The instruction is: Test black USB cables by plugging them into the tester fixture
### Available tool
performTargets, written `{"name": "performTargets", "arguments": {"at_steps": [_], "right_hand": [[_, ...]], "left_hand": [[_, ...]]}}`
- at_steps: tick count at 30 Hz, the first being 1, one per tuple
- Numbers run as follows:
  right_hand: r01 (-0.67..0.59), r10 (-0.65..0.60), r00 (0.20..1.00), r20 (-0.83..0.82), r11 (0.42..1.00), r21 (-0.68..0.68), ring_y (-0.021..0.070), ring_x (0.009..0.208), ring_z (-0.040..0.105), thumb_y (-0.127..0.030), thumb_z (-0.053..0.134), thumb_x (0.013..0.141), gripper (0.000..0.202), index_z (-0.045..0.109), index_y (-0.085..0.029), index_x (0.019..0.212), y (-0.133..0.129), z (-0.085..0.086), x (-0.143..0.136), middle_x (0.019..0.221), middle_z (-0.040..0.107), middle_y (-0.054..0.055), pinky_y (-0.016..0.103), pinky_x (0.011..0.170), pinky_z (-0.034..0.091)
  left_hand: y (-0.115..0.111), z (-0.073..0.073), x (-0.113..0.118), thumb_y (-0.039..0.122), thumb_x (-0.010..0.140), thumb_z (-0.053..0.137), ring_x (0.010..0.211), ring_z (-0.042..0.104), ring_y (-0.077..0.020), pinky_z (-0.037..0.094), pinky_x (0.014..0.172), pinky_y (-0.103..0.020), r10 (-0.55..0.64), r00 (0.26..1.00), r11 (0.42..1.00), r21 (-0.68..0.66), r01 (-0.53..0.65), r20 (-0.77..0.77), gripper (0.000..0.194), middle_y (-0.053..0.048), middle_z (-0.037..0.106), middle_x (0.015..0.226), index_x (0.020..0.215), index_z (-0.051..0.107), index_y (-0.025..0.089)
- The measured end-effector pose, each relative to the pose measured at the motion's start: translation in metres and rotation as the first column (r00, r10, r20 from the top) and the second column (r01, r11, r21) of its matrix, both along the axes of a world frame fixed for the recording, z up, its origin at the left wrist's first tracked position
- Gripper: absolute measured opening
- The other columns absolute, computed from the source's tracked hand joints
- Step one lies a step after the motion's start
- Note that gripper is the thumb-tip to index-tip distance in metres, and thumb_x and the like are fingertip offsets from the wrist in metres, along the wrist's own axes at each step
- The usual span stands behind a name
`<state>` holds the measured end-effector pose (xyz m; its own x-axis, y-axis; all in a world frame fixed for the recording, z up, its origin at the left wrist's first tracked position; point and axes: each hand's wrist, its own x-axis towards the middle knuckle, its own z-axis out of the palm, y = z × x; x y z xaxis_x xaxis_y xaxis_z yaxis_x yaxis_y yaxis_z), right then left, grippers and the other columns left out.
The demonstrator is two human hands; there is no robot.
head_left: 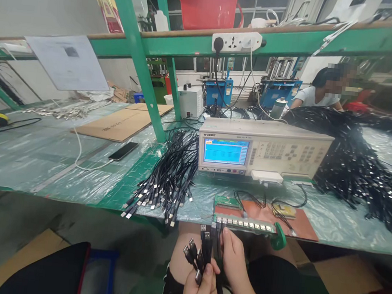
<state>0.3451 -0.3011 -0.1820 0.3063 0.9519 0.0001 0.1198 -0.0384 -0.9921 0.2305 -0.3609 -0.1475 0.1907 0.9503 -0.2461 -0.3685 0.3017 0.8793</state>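
Note:
My left hand [199,289] is closed around a small bunch of black USB cables [206,247], their metal plugs fanned upward. Beside it, my right hand [235,258] pinches one black USB cable plug [218,232] at the left end of a row of sockets [249,224]. Whether that plug sits fully in a socket I cannot tell. The socket row runs along the front edge of a copper-coloured board [306,226], which has a green handle [279,237] at its right. Behind the board stands a bench tester [268,147] with a lit blue screen, wired to it.
Left of the tester lies a heap of black USB cables [168,176]; a larger black cable pile [347,157] covers the right. A phone [124,151] on a white cord and flat cardboard [115,123] lie left. A green shelf post [143,68] rises nearby. Another person [321,92] sits behind.

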Motion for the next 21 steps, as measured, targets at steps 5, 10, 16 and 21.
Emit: {"name": "performTargets", "arguments": {"at_steps": [5, 10, 16, 21], "right_hand": [[-0.02, -0.005, 0.928, 0.373, 0.998, 0.062, 0.0176, 0.058, 0.051, -0.051, 0.041, 0.103, 0.049, 0.052, -0.022, 0.065, -0.012, 0.038, 0.022, 0.061, 0.055, 0.002, 0.029, 0.06, 0.032], [-0.178, 0.168, 0.978, 0.125, 0.981, 0.074, 0.0159, 0.058, 0.054, -0.051, 0.051, 0.1, 0.042, 0.057, -0.021, 0.072, -0.03, 0.067, 0.02, 0.063, 0.057, 0.001, 0.026, 0.057, 0.037], [-0.094, 0.101, 0.973, -0.209, 0.995, 0.046, 0.0114, 0.05, 0.04, -0.062, 0.05, 0.097, 0.048, 0.053, -0.021, 0.073, -0.03, 0.048, 0.01, 0.057, 0.043, -0.005, 0.024, 0.048, 0.031], [0.022, -0.027, 0.997, 0.072, 0.998, 0.063, 0.0143, 0.058, 0.045, -0.061, 0.049, 0.097, 0.047, 0.051, -0.022, 0.07, -0.028, 0.019, 0.023, 0.061, 0.047, -0.003, 0.026, 0.056, 0.035]], "left_hand": [[-0.002, 0.002, 0.002, 0.072, 0.085, 0.062, 0.044, 0.012, -0.0041, 0.012, 0.045, -0.021, 0.003, 1.0, 0.999, -0.034, -0.003, 0.013, 0.055, 0.014, 0.019, 0.052, 0.087, 0.064, 0.017], [-0.003, -0.003, 0.004, 0.073, 0.08, 0.067, 0.042, 0.014, -0.0032, 0.012, 0.044, -0.02, -0.033, 0.999, 0.999, -0.043, 0.034, 0.007, 0.057, 0.014, 0.02, 0.05, 0.084, 0.065, 0.017], [0.003, -0.004, 0.005, 0.068, 0.085, 0.066, 0.042, 0.047, -0.0085, 0.037, 0.044, -0.021, 0.137, 0.982, 0.991, 0.023, -0.136, -0.128, 0.052, 0.003, 0.056, 0.054, 0.085, 0.067, 0.016], [0.008, 0.003, 0.001, 0.064, 0.088, 0.065, 0.056, 0.063, -0.0162, 0.053, 0.058, -0.026, 0.337, 0.936, 0.936, 0.143, -0.322, -0.101, 0.046, 0.001, 0.059, 0.058, 0.082, 0.066, 0.019]]}}
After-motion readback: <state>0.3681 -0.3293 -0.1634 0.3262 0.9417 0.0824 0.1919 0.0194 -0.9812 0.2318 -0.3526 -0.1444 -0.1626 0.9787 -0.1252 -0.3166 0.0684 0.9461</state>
